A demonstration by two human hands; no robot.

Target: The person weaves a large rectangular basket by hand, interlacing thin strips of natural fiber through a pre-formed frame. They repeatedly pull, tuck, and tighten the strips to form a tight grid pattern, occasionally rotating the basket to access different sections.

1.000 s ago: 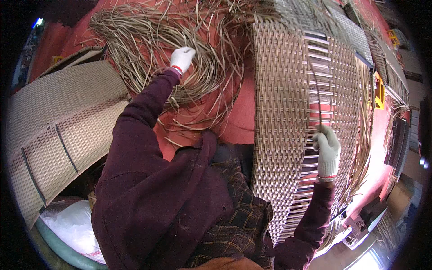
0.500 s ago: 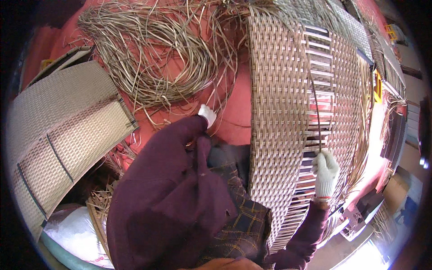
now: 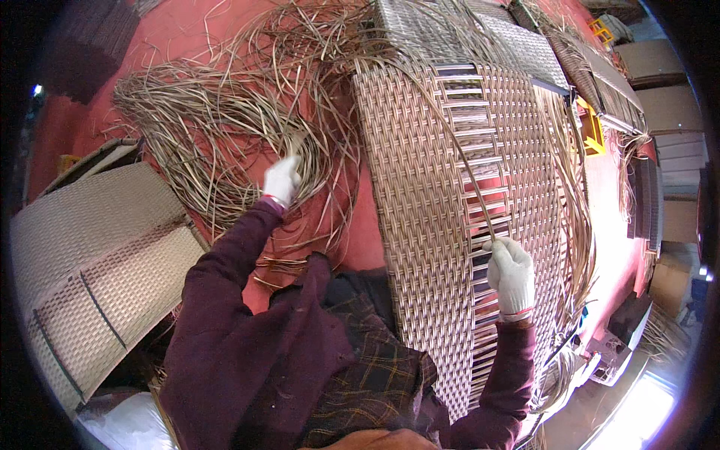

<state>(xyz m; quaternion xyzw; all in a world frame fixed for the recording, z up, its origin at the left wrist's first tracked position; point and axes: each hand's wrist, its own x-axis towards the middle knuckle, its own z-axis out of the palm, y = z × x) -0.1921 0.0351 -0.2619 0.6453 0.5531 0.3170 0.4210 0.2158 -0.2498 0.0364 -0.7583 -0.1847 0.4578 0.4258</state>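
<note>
A woven panel (image 3: 420, 172) of brown plastic wicker lies in front of me, with a band of bare crosswise strips (image 3: 491, 196) down its middle. My right hand (image 3: 513, 276), in a white knit glove, is closed over this band. It pinches the end of a long brown strip (image 3: 466, 166), which runs up and left across the panel to its far edge. To the left, my gloved left hand (image 3: 282, 182) is at the inner side of a big coiled heap of loose strips (image 3: 217, 127). Motion blurs its fingers, so their hold is hidden.
Other woven panels stand at the left (image 3: 105, 232) and far right (image 3: 525, 45). Loose strip ends (image 3: 576, 225) hang along the panel's right side. A yellow frame (image 3: 592, 131) sits beyond them. Red sheeting (image 3: 360, 232) covers the ground. A white sack (image 3: 127, 424) lies at lower left.
My left hand has moved left and away from me, to the strip heap. My right hand still holds its strip, which now slants more to the left. The whole view has shifted.
</note>
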